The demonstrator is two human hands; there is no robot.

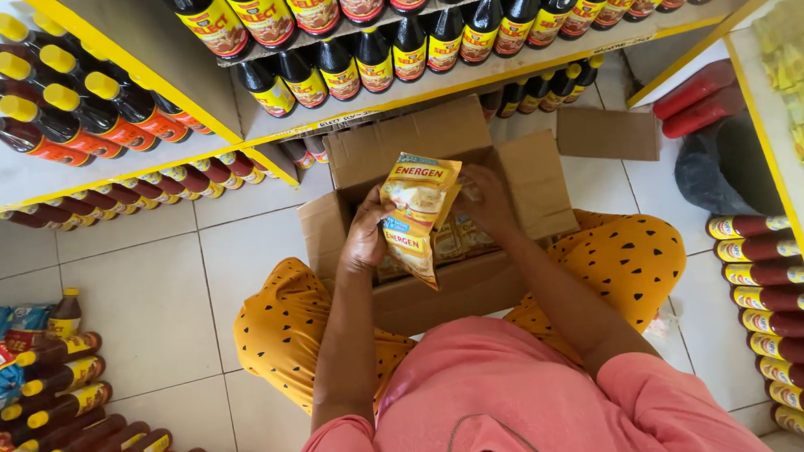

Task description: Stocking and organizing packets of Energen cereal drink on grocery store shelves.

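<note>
An open cardboard box [527,189] sits on the tiled floor between my knees, with more yellow sachets [452,240] inside. My left hand [366,232] grips a strip of yellow sachet packets [417,212], lifted above the box and hanging down. My right hand [486,195] is behind the strip's right side over the box, fingers touching the packets; partly hidden by them.
White shelves with yellow edges [343,120] hold rows of dark sauce bottles [372,60] ahead and at left. More bottles lie on the floor at left [66,408] and on a shelf at right [772,327]. A grey bag [720,171] and red packs [699,95] sit at right.
</note>
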